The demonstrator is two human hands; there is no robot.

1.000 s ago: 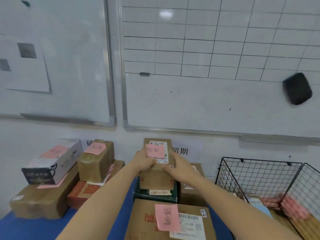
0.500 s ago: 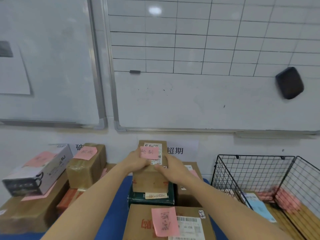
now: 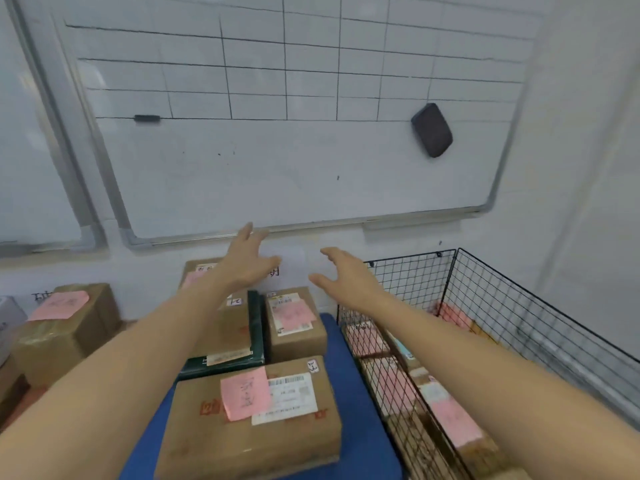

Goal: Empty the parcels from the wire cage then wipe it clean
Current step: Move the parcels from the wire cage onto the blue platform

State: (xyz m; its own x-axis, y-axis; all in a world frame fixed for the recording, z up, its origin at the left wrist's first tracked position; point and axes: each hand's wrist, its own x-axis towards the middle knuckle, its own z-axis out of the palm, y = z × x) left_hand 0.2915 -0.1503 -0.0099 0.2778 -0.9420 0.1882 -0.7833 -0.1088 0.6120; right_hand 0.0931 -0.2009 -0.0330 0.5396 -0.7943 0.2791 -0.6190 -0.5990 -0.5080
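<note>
Even, bright indoor light fills the scene with only soft shadows. Motion blur smears the left whiteboard frame point(image 3: 52, 140) and wire cage point(image 3: 519, 327), and wide-angle distortion bends straight edges.

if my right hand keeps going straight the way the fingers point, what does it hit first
Probably the white wall just under the whiteboard. The right hand is open, fingers aimed up and forward, above the parcels and beside the wire cage. Depth is unclear.

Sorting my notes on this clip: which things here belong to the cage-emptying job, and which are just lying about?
Job:
wire cage
parcels in the cage
unloaded parcels
left hand
right hand

Lying about:
whiteboard
black eraser
marker
</note>
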